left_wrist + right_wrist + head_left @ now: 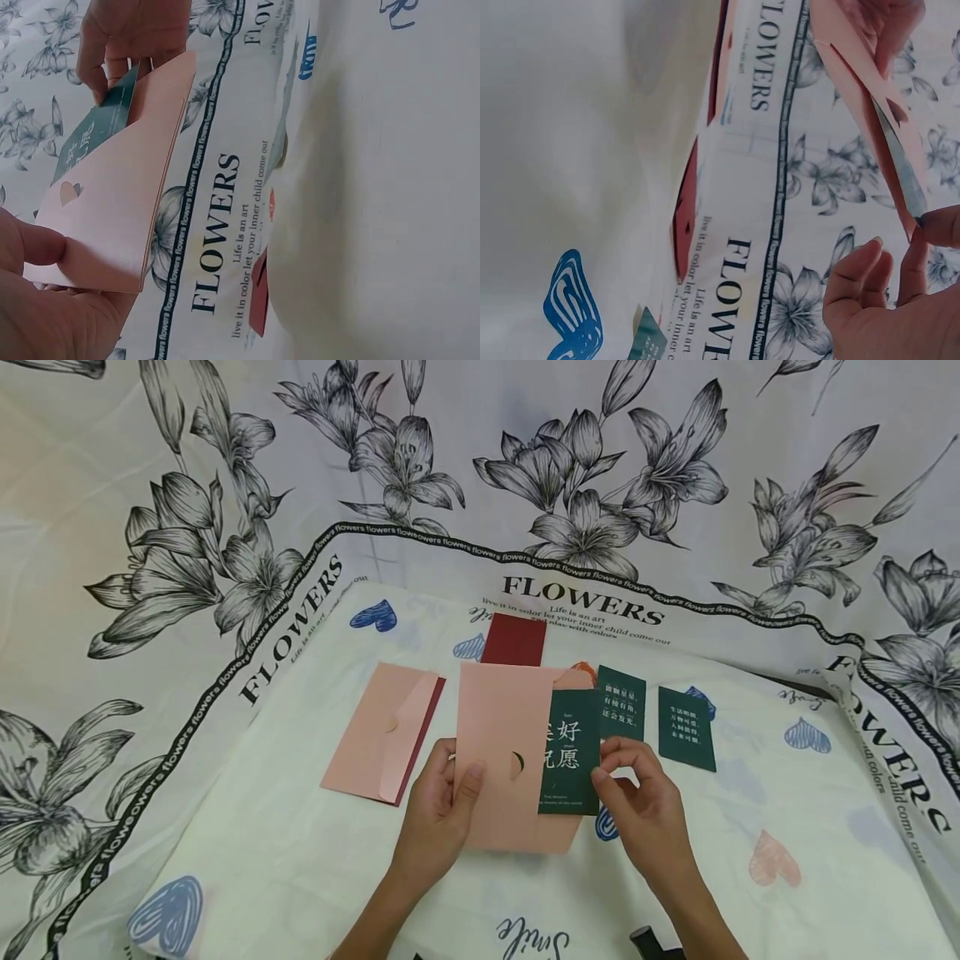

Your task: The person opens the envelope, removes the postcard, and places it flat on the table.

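My left hand (442,802) grips a pink envelope (498,718) by its left side, thumb on the front near a small heart-shaped cutout. A dark green card (570,777) with white Chinese characters lies partly inside the envelope, its right part showing. My right hand (641,802) pinches the card's right edge between thumb and index finger. In the left wrist view the green card (97,124) slants out of the envelope's open side. The right wrist view shows the envelope (870,120) nearly edge-on, with the card (901,161) between its layers.
Left of the hands lies another pink envelope (375,727) with a dark red edge. Behind is a dark red card or envelope (517,639). Two green cards (622,697) (686,727) lie at right. A black object (648,942) shows at the front edge, on heart-printed cloth (825,818).
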`<action>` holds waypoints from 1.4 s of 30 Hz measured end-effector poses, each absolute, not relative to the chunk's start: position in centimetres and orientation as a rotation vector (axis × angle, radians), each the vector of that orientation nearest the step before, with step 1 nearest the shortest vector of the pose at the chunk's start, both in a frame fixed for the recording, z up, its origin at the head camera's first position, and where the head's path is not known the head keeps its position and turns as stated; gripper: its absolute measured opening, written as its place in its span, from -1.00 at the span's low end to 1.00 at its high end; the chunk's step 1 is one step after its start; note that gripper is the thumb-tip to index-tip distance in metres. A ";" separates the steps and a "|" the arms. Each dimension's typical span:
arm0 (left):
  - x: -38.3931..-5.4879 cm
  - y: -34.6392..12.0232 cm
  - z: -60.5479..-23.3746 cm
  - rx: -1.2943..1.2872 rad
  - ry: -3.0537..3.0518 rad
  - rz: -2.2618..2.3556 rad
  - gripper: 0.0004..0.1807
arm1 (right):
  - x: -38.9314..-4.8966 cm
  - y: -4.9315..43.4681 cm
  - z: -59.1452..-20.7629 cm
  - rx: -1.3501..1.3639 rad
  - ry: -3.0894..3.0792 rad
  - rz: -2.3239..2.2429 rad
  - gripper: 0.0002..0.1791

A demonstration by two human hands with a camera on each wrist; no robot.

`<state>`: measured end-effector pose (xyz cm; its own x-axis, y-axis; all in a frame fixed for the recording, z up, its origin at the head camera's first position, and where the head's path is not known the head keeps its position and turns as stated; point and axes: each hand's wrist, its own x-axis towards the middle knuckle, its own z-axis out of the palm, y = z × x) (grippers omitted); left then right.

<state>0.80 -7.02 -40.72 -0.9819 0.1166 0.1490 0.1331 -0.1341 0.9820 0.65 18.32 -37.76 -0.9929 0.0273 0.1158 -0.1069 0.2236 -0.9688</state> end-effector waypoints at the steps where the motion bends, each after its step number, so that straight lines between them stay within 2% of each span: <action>1: 0.8 -7.0 -40.7 -0.296 -2.059 -2.344 -0.75 | 0.7 18.4 -37.8 0.072 -2.378 1.881 -0.87; 21: 0.6 -7.1 -40.7 -0.257 -2.076 -2.319 -0.76 | 0.4 20.3 -37.9 -0.056 -2.347 1.768 -0.93; 37: 0.3 -7.2 -40.6 -0.241 -2.079 -2.306 -0.74 | 0.4 25.2 -37.6 -0.230 -2.179 1.847 -0.81; 42: 0.3 -7.4 -40.5 -0.246 -2.057 -2.336 -0.76 | -0.5 28.5 -37.7 -0.424 -2.195 1.723 -0.81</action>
<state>0.32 -7.40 -40.47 -0.9874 0.0893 0.1305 0.1181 -0.1320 0.9842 -0.49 28.45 -37.69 -0.9056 0.4192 0.0649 0.0365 0.2293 -0.9727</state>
